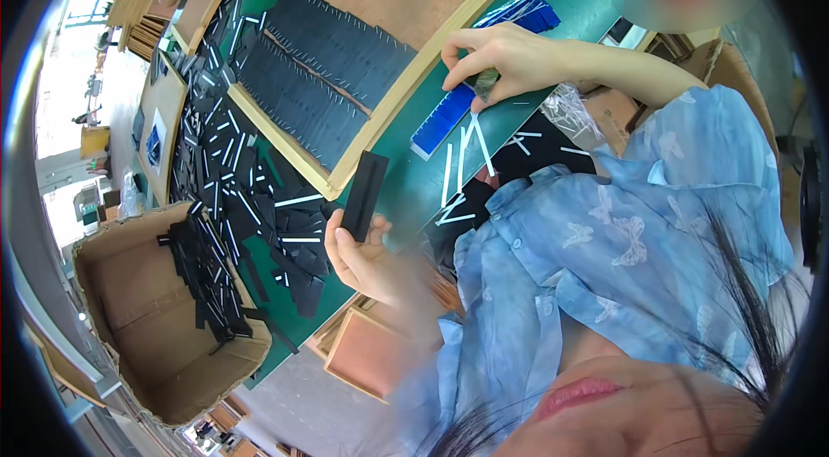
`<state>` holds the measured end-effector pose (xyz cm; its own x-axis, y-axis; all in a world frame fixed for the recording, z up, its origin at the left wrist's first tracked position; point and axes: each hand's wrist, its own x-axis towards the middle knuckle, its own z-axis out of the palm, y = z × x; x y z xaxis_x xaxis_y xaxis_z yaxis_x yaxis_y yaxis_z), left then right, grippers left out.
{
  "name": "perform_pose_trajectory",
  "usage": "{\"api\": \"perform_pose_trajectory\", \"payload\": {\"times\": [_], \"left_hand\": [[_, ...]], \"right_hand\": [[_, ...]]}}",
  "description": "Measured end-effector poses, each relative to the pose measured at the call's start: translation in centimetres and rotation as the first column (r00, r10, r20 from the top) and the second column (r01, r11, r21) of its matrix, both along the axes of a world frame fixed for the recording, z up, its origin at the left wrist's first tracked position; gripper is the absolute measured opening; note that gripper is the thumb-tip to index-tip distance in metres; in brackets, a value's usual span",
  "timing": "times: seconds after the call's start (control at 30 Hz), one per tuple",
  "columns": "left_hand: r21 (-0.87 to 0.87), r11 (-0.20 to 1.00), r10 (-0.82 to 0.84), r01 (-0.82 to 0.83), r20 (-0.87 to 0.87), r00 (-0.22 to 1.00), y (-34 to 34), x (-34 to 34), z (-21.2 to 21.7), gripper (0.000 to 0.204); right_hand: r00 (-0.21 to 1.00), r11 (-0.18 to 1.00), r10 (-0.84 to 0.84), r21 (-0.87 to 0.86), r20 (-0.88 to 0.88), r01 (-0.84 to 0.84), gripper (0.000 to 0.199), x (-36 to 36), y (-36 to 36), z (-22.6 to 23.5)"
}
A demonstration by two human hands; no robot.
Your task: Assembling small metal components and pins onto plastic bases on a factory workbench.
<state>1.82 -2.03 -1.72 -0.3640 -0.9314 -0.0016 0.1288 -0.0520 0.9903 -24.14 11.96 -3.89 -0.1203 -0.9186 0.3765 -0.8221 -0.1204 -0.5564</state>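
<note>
1. One left hand (364, 265), left of centre, grasps one black strip (366, 196) between thumb and fingers.
2. One right hand (505, 62), upper right of centre, pinches one small object (486, 82), kind unclear.
3. One cardboard box (129, 276), lower left; one wooden frame (278, 140), upper centre.

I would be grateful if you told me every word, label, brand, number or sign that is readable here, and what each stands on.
None can be read.
Blue strip by the right hand: pale marks, too small to read.
Blue bundle: any print is too blurred.
Black strip in the left hand: no lettering shows.
</note>
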Motion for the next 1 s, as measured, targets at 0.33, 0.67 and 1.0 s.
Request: {"api": "perform_pose_trajectory", "payload": {"times": [0.33,0.67,1.0], "left_hand": [[0.079,0.997,0.014,-0.011,-0.028,1.0,-0.6,0.0,-0.9,0.045],[0.222,0.907,-0.331,0.358,-0.15,0.932,1.2,-2.5,-0.3,0.059],[0.212,0.911,-0.319,0.353,-0.178,0.931,2.2,-3.3,0.1,0.06]], "right_hand": [[0.964,0.994,0.065,-0.065,-0.256,-0.084,0.036,0.7,0.3,2.3],[0.986,0.967,0.16,-0.207,0.041,-0.148,0.038,3.5,-0.4,4.5],[0.99,0.989,0.088,-0.126,0.11,-0.074,0.043,3.5,0.2,4.7]]}}
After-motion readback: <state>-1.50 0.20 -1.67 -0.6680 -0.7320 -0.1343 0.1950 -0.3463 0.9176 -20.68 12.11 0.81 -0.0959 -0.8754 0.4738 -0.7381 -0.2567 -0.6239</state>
